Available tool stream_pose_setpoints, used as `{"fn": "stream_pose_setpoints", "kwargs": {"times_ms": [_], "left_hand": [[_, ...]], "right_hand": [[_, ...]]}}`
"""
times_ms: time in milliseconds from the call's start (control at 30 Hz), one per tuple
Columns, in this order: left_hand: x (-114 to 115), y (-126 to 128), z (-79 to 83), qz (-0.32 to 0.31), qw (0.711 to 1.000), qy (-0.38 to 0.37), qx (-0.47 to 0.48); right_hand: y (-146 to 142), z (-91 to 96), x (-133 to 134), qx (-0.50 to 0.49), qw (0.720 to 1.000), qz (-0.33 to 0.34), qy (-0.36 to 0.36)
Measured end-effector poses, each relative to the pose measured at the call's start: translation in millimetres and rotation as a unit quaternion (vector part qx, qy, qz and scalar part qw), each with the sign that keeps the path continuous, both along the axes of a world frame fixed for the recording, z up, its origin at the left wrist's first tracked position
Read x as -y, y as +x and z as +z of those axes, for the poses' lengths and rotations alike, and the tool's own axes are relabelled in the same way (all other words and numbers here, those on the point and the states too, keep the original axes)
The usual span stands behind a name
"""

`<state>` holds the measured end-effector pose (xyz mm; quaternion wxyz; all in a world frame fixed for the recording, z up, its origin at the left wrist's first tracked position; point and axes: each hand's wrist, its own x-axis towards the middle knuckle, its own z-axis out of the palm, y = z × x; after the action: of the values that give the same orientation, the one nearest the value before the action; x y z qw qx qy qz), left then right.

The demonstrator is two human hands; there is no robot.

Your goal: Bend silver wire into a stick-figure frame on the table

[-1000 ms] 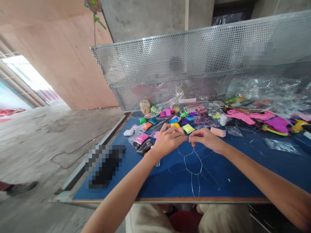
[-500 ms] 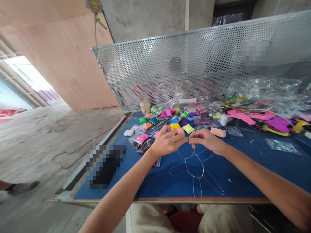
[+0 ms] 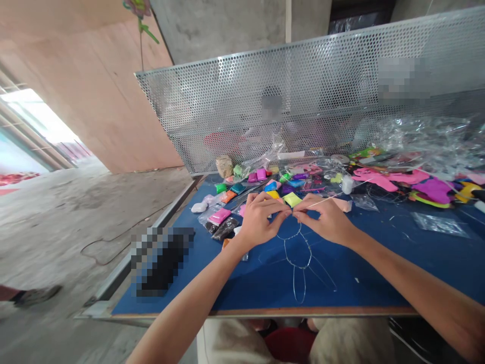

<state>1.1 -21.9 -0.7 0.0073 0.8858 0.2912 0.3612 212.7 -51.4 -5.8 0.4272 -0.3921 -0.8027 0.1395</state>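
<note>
Thin silvery wire, bent into a figure with a twisted ring and several long loops, hangs from my fingers; its wire frame point(image 3: 310, 251) is just above the blue tabletop. My left hand point(image 3: 264, 218) pinches the wire at the top, thumb against fingertips. Close beside it, fingertips nearly touching, my right hand point(image 3: 324, 218) pinches the same wire. A straight wire end sticks out up and to the right past my right hand. Behind the hands lies a yellow-green clay packet point(image 3: 292, 199), and a pink packet point(image 3: 219, 217) is left of my left hand.
A perforated metal panel point(image 3: 242, 96) stands along the table's back. Several coloured packets, a white bottle point(image 3: 347, 184), pink cut pieces point(image 3: 379, 178) and clear plastic bags point(image 3: 424, 141) lie before it. At left is a blurred dark object point(image 3: 166, 263). A person's foot point(image 3: 36, 296) shows far left.
Both hands stay pinched on the wire and have shifted slightly. The wire frame has turned and moved a little left, and a long wire end now shows over my right hand.
</note>
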Motion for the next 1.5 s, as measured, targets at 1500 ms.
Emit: {"fn": "stream_pose_setpoints", "kwargs": {"times_ms": [1500], "left_hand": [[-18.1, -1.7, -3.8, -0.156, 0.721, -0.615, 0.280]], "right_hand": [[5.5, -30.3, -28.9, -0.201, 0.975, -0.021, -0.096]]}}
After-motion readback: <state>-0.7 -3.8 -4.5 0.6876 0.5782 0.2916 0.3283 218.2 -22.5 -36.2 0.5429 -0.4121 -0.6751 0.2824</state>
